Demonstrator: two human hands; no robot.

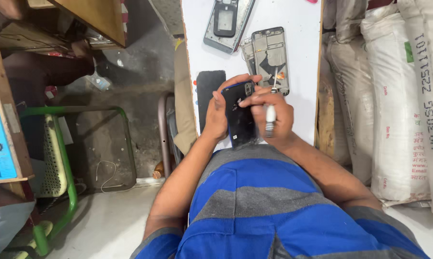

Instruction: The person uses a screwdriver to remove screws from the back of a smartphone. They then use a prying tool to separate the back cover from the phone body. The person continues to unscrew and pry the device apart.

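Observation:
My left hand [218,112] grips a dark phone [239,117] by its left edge, back side up, camera end pointing away from me. My right hand [274,112] rests on the phone's right side and holds a small screwdriver [271,114] with a white handle, its thin tip pointing away toward an opened phone frame [270,57]. Both hands are over the near edge of a white table [302,43].
A black flat panel [209,93] lies left of the phone. Another dismantled phone body [227,24] lies at the table's far end. White sacks [398,96] stand stacked to the right. A green metal chair frame [70,177] and wooden furniture [96,17] are on the left.

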